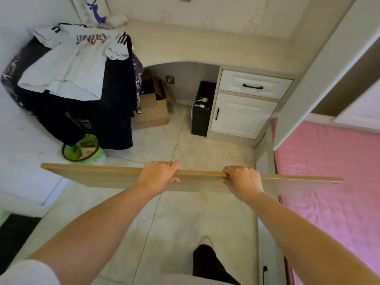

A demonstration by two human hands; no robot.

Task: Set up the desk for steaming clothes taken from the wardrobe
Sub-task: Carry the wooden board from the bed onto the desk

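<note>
Now, left grip (pixel 159 175): clasping the wooden board (pixel 98 175) edge.
Right grip (pixel 240 181): pinching the same flat plank.
Shirt (pixel 72 64) lettering: showing blurred, unreadable.

I see pale glossy floor tiles (pixel 195 212), white walls (pixel 205 9), a cream corner bench (pixel 185 44) with white drawer (pixel 255 84) and cabinet door (pixel 242 116) beneath, a pink bed (pixel 333 182) on my right, soft daylight.

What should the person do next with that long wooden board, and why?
Probably carry the board forward and lay it on the desk. Both the left hand and right hand grip its top edge above the floor, and the desk lies ahead.
</note>
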